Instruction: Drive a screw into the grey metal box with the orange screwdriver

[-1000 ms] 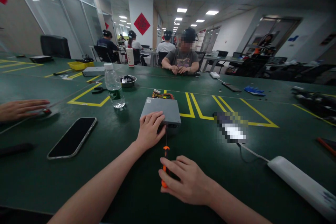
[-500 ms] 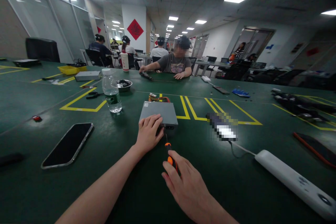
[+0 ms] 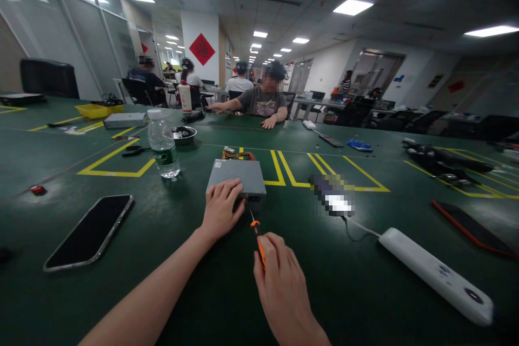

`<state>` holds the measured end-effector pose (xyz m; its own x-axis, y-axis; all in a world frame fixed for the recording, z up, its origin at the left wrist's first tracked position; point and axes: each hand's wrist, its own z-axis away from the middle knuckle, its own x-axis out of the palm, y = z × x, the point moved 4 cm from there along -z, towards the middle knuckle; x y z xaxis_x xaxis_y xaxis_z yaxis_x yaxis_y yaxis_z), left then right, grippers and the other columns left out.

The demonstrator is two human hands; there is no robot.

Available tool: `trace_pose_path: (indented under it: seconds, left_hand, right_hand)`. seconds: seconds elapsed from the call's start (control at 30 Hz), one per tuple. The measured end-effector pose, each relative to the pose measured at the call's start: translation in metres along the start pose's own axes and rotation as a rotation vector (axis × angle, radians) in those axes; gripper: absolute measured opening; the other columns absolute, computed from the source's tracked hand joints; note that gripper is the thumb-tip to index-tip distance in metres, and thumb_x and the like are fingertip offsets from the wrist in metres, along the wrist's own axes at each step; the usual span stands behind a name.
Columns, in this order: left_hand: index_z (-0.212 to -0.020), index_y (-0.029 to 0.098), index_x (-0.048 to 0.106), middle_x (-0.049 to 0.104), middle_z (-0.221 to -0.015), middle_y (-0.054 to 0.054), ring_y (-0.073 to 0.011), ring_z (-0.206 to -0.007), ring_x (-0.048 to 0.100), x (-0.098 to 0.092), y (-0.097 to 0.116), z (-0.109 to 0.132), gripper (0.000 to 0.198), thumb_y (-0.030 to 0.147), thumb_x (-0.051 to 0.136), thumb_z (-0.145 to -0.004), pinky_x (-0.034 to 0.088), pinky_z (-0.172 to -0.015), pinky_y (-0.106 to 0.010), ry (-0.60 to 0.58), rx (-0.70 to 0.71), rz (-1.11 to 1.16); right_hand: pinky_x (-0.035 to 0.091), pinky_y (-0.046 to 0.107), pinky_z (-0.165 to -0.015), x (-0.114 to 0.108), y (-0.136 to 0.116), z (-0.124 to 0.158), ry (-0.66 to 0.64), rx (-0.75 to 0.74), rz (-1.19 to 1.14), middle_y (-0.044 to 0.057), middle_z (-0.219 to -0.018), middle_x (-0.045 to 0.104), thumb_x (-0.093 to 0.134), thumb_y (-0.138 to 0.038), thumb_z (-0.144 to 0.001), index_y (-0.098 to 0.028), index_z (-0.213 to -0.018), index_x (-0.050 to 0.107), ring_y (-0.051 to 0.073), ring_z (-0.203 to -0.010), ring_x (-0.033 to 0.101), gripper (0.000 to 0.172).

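Observation:
A grey metal computer power supply (image 3: 251,175) lies flat on the green table, its bundle of coloured cables (image 3: 239,155) at the far side. My left hand (image 3: 222,206) grips its near left corner, with fingers on the top face and the thumb down by the front side. In my right hand (image 3: 279,275) is a black and orange screwdriver (image 3: 260,246), fingers closed round its handle. The shaft points away from me at the unit's near side, by the socket; whether the tip touches a screw is too small to tell.
A water bottle (image 3: 162,146) stands left of the unit, with a metal bowl (image 3: 184,134) behind it. One phone (image 3: 91,231) lies at left, and a white power strip (image 3: 438,275) at right. Across the table sits a person (image 3: 263,100).
My right hand's fingers have closed more around the screwdriver handle, and the hand has turned. My left hand stays on the power supply. The whole view has shifted slightly.

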<state>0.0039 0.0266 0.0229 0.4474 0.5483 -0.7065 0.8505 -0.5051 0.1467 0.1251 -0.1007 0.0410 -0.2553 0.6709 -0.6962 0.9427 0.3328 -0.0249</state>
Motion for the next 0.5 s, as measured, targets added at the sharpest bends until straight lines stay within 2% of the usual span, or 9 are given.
trace_pose_path:
  seconds: [0.2, 0.3, 0.4, 0.5]
  left_hand:
    - [-0.113, 0.025, 0.052, 0.056, -0.122, -0.006, -0.0238, -0.112, 0.046, -0.0008, 0.0004, -0.0002, 0.030, 0.028, 0.049, -0.083, 0.029, -0.090, -0.042, 0.012, -0.001, 0.004]
    - [-0.113, 0.025, 0.052, 0.056, -0.122, -0.006, -0.0239, -0.112, 0.047, -0.0019, 0.0008, -0.0003, 0.030, 0.028, 0.049, -0.083, 0.030, -0.089, -0.042, 0.020, 0.006, 0.007]
    - [-0.113, 0.024, 0.052, 0.056, -0.122, -0.005, -0.0234, -0.112, 0.047, -0.0022, 0.0009, -0.0004, 0.030, 0.028, 0.048, -0.083, 0.030, -0.090, -0.041, 0.013, 0.004, 0.006]
    - [-0.112, 0.024, 0.052, 0.055, -0.123, -0.005, -0.0231, -0.112, 0.047, -0.0018, 0.0008, -0.0004, 0.029, 0.028, 0.048, -0.084, 0.030, -0.090, -0.040, 0.006, -0.001, -0.002]
  right_hand:
    - [0.050, 0.029, -0.054, 0.0013, 0.0046, 0.0012, 0.018, 0.062, -0.116, 0.006, -0.072, 0.061, 0.031, -0.028, -0.095, -0.013, -0.100, 0.050, 0.016, -0.058, 0.059, 0.025]
    - [0.051, 0.032, -0.060, 0.0015, 0.0035, 0.0022, -0.001, 0.059, -0.130, 0.009, -0.081, 0.063, 0.035, -0.031, -0.093, -0.015, -0.101, 0.051, 0.019, -0.068, 0.062, 0.024]
    - [0.052, 0.035, -0.065, 0.0018, 0.0016, 0.0045, 0.024, 0.025, -0.116, 0.012, -0.091, 0.062, 0.035, -0.024, -0.091, -0.015, -0.102, 0.051, 0.021, -0.078, 0.063, 0.021]
    - [0.052, 0.035, -0.067, 0.0046, 0.0041, 0.0065, 0.054, 0.011, -0.139, 0.009, -0.085, 0.063, 0.034, -0.019, -0.091, -0.015, -0.102, 0.050, 0.019, -0.075, 0.063, 0.020]
